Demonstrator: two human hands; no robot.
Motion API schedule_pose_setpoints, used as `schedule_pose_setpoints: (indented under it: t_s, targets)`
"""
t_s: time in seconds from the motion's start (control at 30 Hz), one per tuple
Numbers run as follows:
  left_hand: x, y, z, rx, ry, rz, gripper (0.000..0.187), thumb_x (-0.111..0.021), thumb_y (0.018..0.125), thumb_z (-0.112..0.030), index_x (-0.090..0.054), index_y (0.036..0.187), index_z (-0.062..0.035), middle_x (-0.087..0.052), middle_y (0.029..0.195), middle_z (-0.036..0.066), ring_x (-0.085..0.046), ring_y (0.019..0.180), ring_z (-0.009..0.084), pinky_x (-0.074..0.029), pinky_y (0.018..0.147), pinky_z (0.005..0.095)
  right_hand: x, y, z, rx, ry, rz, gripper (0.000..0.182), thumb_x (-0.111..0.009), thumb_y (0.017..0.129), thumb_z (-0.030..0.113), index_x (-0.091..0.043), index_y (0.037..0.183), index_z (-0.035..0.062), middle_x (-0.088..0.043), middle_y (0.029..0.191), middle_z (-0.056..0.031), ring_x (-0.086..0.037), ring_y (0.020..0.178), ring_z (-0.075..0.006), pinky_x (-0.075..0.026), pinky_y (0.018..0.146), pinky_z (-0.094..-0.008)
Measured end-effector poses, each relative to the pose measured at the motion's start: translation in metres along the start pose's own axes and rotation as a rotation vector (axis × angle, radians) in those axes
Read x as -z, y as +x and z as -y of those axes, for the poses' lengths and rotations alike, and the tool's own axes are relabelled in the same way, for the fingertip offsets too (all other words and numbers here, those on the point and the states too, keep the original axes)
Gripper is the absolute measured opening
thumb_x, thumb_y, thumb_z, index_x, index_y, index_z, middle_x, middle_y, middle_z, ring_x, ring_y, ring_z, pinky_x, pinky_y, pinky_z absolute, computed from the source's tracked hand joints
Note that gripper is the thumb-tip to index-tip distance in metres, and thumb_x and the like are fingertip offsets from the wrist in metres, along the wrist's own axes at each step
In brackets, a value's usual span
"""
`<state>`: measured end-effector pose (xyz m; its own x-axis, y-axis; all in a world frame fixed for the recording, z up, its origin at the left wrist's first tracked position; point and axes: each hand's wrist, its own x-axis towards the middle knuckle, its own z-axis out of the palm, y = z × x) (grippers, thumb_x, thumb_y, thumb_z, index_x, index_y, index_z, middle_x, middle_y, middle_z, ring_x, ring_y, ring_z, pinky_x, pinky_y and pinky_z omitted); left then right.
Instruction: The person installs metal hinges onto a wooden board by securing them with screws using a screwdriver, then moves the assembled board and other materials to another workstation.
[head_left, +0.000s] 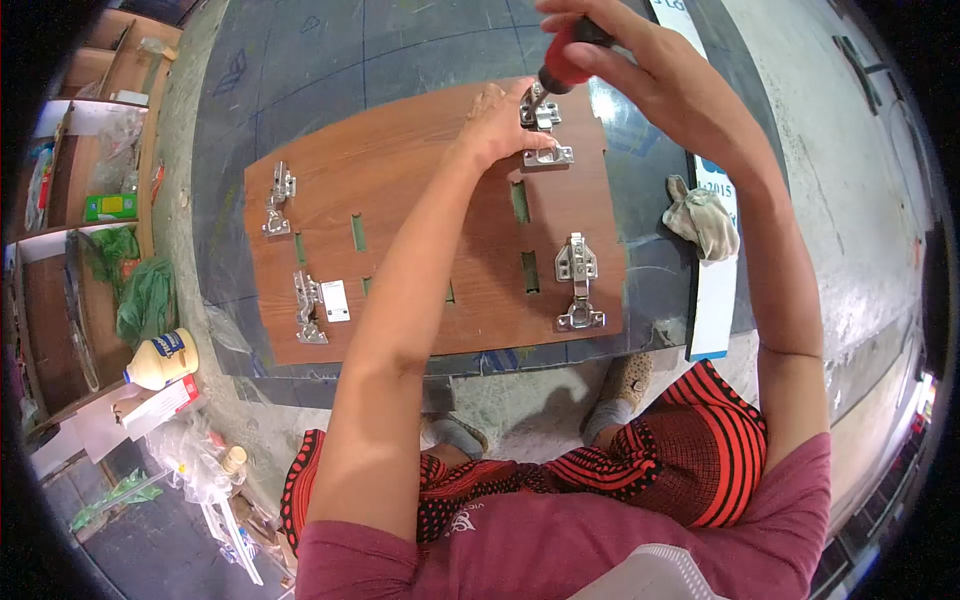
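Note:
A brown wooden board (420,270) with green-edged slots lies on the dark tabletop. My right hand (630,45) is wrapped round the red and black handle of a screwdriver (567,68), whose tip points down at the metal hinge (543,117) at the board's top right. My left hand (503,128) presses on that same hinge, fingers on its left side and thumb across its lower part. Another hinge (578,280) sits at the board's lower right. Two more, an upper hinge (279,198) and a lower hinge (309,307), are at the left end, beside a small white label (335,301).
A crumpled cloth glove (704,220) rests on a long white strip (712,300) right of the board. Shelves (150,150) with bags and boxes stand at the left. Near them are a yellowish bottle (163,359) and clear plastic wrapping (200,465) on the floor.

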<state>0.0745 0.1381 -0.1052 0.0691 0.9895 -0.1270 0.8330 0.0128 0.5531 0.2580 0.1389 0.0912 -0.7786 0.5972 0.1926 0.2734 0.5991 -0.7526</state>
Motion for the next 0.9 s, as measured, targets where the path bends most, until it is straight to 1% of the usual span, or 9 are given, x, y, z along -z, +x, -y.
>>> schedule_pose_setpoints:
  t_s: [0.1, 0.13, 0.3, 0.5, 0.57, 0.63, 0.8, 0.87, 0.9]
  targets:
    - [-0.004, 0.003, 0.005, -0.040, 0.021, 0.011, 0.098, -0.083, 0.053, -0.047, -0.036, 0.135, -0.0183, -0.047, 0.119, 0.023, -0.042, 0.117, 0.0389, -0.037, 0.098, 0.0453, -0.005, 0.015, 0.012, -0.215, -0.243, -0.065, 0.026, -0.053, 0.091, 0.021, -0.048, 0.101, -0.0019, -0.062, 0.079, -0.0159, -0.062, 0.074, -0.0271, -0.048, 0.068, -0.0351]
    - [-0.003, 0.000, 0.002, -0.065, 0.011, -0.036, 0.092, -0.082, 0.054, -0.046, -0.041, 0.131, -0.0154, -0.049, 0.115, 0.022, -0.044, 0.114, 0.0386, -0.037, 0.097, 0.0450, -0.010, 0.018, 0.000, -0.074, -0.325, -0.227, 0.028, -0.053, 0.090, 0.025, -0.047, 0.092, -0.0023, -0.062, 0.075, -0.0175, -0.062, 0.071, -0.0294, -0.048, 0.064, -0.0360]
    - [0.004, -0.004, -0.004, -0.021, 0.022, -0.070, 0.086, -0.080, 0.057, -0.044, -0.044, 0.128, -0.0121, -0.051, 0.113, 0.022, -0.046, 0.111, 0.0383, -0.037, 0.096, 0.0450, -0.004, 0.016, -0.002, -0.231, -0.281, -0.263, 0.032, -0.047, 0.092, 0.025, -0.046, 0.093, -0.0073, -0.064, 0.079, -0.0211, -0.063, 0.078, -0.0314, -0.048, 0.069, -0.0372]
    - [-0.040, 0.027, 0.039, -0.273, -0.251, -0.181, 0.096, -0.082, 0.054, -0.044, -0.039, 0.133, -0.0101, -0.048, 0.117, 0.025, -0.043, 0.116, 0.0399, -0.036, 0.099, 0.0448, -0.031, 0.010, -0.002, 0.283, -0.296, -0.057, 0.026, -0.045, 0.093, 0.021, -0.047, 0.104, -0.0024, -0.058, 0.100, -0.0240, -0.058, 0.096, -0.0332, -0.045, 0.080, -0.0412]
    - [-0.019, 0.010, 0.016, -0.196, -0.172, -0.136, 0.094, -0.081, 0.055, -0.044, -0.040, 0.132, -0.0099, -0.049, 0.117, 0.023, -0.043, 0.116, 0.0387, -0.035, 0.099, 0.0440, -0.029, 0.025, -0.015, 0.359, -0.216, -0.142, 0.023, -0.046, 0.093, 0.019, -0.048, 0.103, -0.0013, -0.060, 0.088, -0.0182, -0.061, 0.086, -0.0280, -0.047, 0.075, -0.0380]
    - [0.003, -0.009, -0.006, -0.030, -0.027, -0.053, 0.089, -0.079, 0.058, -0.044, -0.041, 0.131, -0.0095, -0.049, 0.117, 0.021, -0.042, 0.116, 0.0365, -0.034, 0.099, 0.0423, -0.015, 0.026, 0.000, -0.177, 0.042, -0.198, 0.022, -0.046, 0.093, 0.017, -0.047, 0.102, -0.0022, -0.061, 0.079, -0.0143, -0.062, 0.075, -0.0234, -0.048, 0.068, -0.0334]
    - [-0.004, 0.001, 0.004, -0.009, -0.028, -0.034, 0.090, -0.082, 0.055, -0.042, -0.041, 0.131, -0.0178, -0.047, 0.118, 0.022, -0.041, 0.117, 0.0398, -0.035, 0.099, 0.0460, -0.022, -0.001, -0.010, -0.085, 0.021, -0.177, 0.022, -0.041, 0.095, 0.017, -0.046, 0.106, -0.0006, -0.061, 0.084, -0.0143, -0.061, 0.081, -0.0237, -0.048, 0.073, -0.0342]
    - [-0.020, 0.014, 0.024, -0.233, -0.068, -0.119, 0.088, -0.081, 0.055, -0.042, -0.043, 0.129, -0.0135, -0.048, 0.116, 0.023, -0.041, 0.116, 0.0401, -0.035, 0.099, 0.0459, -0.031, -0.002, -0.004, 0.393, -0.345, -0.231, 0.027, -0.038, 0.096, 0.021, -0.046, 0.112, 0.0007, -0.058, 0.096, -0.0170, -0.058, 0.091, -0.0271, -0.045, 0.081, -0.0381]
    - [-0.020, 0.013, 0.024, -0.239, -0.066, -0.111, 0.088, -0.081, 0.055, -0.042, -0.043, 0.129, -0.0135, -0.048, 0.116, 0.023, -0.041, 0.116, 0.0401, -0.035, 0.099, 0.0459, -0.032, 0.002, -0.004, 0.385, -0.346, -0.237, 0.027, -0.038, 0.096, 0.021, -0.046, 0.112, 0.0007, -0.058, 0.096, -0.0170, -0.058, 0.091, -0.0271, -0.045, 0.081, -0.0381]
